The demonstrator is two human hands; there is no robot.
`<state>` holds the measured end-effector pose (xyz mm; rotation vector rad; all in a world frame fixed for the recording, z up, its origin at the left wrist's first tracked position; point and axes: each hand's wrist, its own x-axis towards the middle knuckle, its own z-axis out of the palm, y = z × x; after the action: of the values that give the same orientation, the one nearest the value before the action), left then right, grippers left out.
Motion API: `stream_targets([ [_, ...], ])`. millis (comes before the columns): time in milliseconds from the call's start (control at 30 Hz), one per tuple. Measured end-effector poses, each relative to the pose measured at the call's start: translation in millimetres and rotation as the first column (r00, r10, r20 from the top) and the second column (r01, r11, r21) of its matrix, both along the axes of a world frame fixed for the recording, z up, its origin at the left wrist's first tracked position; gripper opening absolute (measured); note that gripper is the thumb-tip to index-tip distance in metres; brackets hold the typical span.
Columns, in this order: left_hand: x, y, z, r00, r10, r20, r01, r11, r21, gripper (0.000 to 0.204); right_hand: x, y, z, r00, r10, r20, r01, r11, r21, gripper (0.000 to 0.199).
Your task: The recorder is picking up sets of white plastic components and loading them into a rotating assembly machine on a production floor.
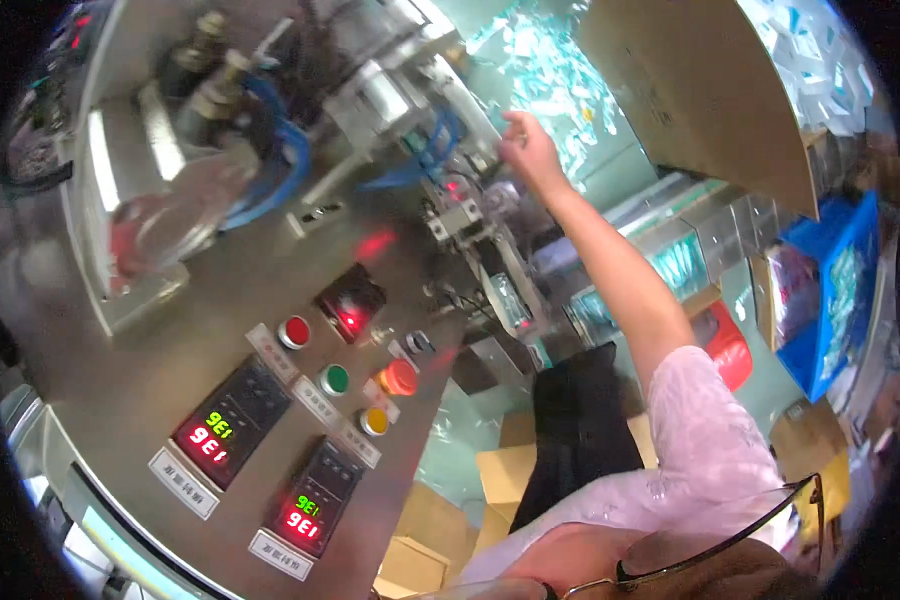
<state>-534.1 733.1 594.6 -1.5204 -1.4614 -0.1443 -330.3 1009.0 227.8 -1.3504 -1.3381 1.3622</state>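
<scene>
Right hand [528, 150] is stretched way out to the metal mechanism [460, 205] atop the machine, fingers loosely curled, gripping nothing I can see. Control panel [270, 400] glows nearby.

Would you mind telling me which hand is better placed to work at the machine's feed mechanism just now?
The right hand: its arm is stretched out and the hand already sits at the feed mechanism near the blue tubes. The left hand is not in view, so nothing shows it anywhere near.

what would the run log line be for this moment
right hand: raised at machine head, open | left hand: not in view | control panel: untouched
</scene>
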Motion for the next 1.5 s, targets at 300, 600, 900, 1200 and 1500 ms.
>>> stream_targets([
  [300,52,-2,13,0.971,-0.116,0.21,0.134,0.988,-0.073,0.033,169,-203,53,0.96,-0.013,0.279,0.118,0.925,-0.361,0.036],
  [600,92,-5,65,0.982,0.154,-0.107,-0.155,0.988,-0.007,0.019,234,-340,85,1.0,0.001,0.03,0.02,0.714,-0.7,0.028],
  [900,92,-9,63,0.971,0.163,-0.175,-0.165,0.986,0.002,0.021,166,-340,40,0.516,0.631,0.58,-0.619,0.742,-0.256,0.035],
  [1200,89,-8,54,0.954,0.167,-0.249,-0.183,0.982,-0.043,0.03,189,-328,26,0.813,0.523,0.258,-0.539,0.842,-0.008,0.007],
  [1500,133,8,64,0.982,0.142,-0.121,-0.147,0.989,-0.032,0.042,444,-283,11,0.621,-0.406,0.67,0.625,0.773,-0.112,0.029],
])
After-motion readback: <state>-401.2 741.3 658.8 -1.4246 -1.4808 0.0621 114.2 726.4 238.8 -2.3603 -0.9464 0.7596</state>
